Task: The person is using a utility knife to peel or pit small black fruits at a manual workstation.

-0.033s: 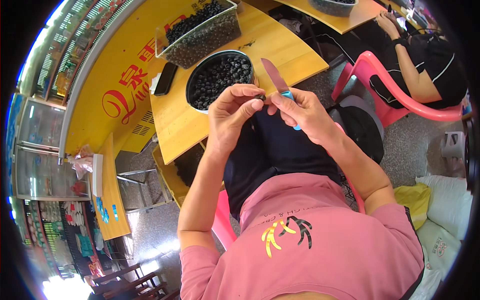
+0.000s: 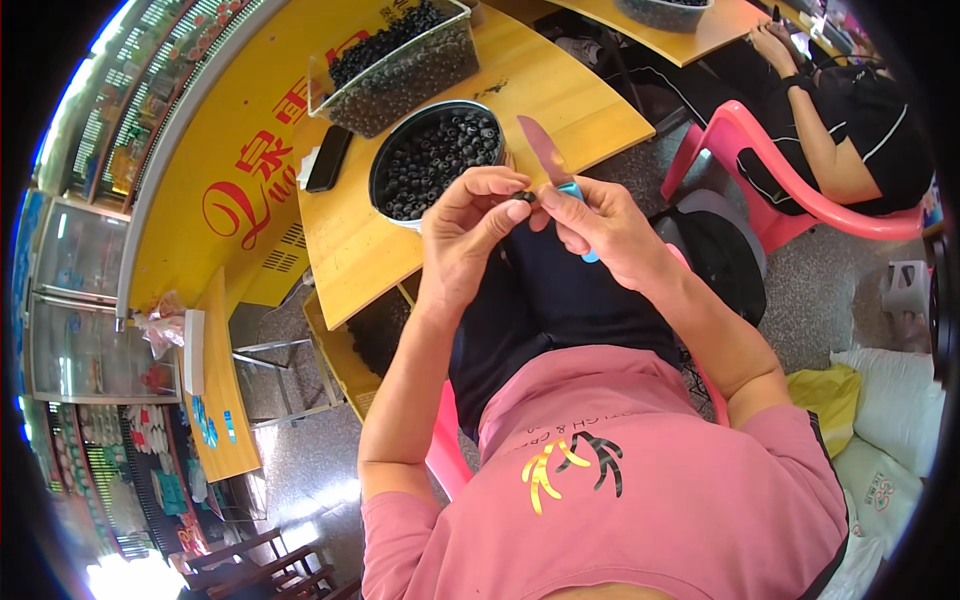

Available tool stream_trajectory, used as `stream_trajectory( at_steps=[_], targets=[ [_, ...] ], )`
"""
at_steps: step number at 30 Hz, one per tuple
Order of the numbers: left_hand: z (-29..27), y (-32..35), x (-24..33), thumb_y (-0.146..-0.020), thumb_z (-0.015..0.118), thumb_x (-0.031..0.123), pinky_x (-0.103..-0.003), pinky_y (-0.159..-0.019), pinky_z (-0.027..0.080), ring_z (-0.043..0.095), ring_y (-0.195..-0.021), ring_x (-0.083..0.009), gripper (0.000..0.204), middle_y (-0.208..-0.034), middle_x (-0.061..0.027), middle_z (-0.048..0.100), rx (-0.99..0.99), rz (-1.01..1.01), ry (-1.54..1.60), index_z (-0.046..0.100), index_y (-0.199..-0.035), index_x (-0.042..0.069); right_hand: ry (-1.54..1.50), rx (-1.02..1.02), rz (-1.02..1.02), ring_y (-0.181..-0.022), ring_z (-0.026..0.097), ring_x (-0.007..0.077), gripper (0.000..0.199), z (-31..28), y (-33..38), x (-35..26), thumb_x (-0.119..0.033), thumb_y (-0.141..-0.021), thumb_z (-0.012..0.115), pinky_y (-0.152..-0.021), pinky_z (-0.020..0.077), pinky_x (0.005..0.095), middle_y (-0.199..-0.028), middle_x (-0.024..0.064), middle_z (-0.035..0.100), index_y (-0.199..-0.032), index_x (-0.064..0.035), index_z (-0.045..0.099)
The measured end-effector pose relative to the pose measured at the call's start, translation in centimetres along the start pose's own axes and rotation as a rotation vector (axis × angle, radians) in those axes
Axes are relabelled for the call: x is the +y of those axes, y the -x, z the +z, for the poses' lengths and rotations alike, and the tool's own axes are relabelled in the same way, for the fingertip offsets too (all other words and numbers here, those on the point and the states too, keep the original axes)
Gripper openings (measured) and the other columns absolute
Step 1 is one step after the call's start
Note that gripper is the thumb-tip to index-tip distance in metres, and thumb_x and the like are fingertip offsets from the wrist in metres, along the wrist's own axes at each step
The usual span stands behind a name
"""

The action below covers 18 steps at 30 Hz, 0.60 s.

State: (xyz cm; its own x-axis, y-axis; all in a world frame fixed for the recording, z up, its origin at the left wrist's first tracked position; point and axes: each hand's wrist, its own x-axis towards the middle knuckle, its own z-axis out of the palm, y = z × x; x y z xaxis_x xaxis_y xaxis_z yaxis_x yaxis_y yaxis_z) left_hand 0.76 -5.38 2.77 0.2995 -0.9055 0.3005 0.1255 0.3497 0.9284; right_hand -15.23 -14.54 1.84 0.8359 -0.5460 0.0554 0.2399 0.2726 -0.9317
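My left hand [image 2: 465,230] pinches a small dark round nut-like piece [image 2: 524,197] between thumb and fingertips, above my lap. My right hand [image 2: 612,225] grips the blue handle of a knife [image 2: 543,150], whose blade points up and away from me. The right fingertips meet the left ones beside the dark piece and partly hide it. Just beyond my left hand, a round bowl [image 2: 374,180] full of similar dark pieces stands on the wooden table [image 2: 345,270]. The exact kind of the pieces is too small to tell.
Behind the bowl stands a clear plastic tub [image 2: 316,108] heaped with more dark pieces. A black phone [image 2: 329,160] lies left of the bowl. At right, another person [image 2: 850,140] sits on a pink chair [image 2: 800,190]. White sacks [image 2: 890,400] rest at the far right.
Both hands keep almost the same pose and hold the same things. The dark piece between my left fingertips shows slightly more clearly; the whole view has shifted a little.
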Motion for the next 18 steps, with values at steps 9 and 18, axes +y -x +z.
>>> stream_trajectory(
  at_steps=[9,18],
  targets=[
    [0.4,0.8,-1.3,-0.087,0.067,-0.002,-0.022,-0.077,0.048,0.061,-0.088,-0.0098,0.015,-0.098,-0.0023,0.057,-0.001,-0.003,-0.028,0.06,-0.101,0.001,-0.162,0.024,0.069,-0.053,0.042,0.0013,0.029,-0.3,-0.6,0.5,-0.034,-0.092,0.067,-0.046,0.0309,0.019,-0.071,-0.0027,0.055,-0.086,-0.0061,0.065],
    [0.5,1.7,-1.5,-0.086,0.068,-0.003,-0.021,-0.071,0.048,0.062,-0.082,-0.0093,0.018,-0.094,-0.0034,0.06,0.038,0.162,-0.413,0.059,-0.101,-0.002,-0.066,0.059,0.077,-0.052,0.041,0.0012,0.028,-0.5,-0.8,1.4,-0.035,-0.088,0.071,-0.046,0.0306,0.0192,-0.066,-0.0053,0.052,-0.085,-0.0075,0.065]
  ],
)
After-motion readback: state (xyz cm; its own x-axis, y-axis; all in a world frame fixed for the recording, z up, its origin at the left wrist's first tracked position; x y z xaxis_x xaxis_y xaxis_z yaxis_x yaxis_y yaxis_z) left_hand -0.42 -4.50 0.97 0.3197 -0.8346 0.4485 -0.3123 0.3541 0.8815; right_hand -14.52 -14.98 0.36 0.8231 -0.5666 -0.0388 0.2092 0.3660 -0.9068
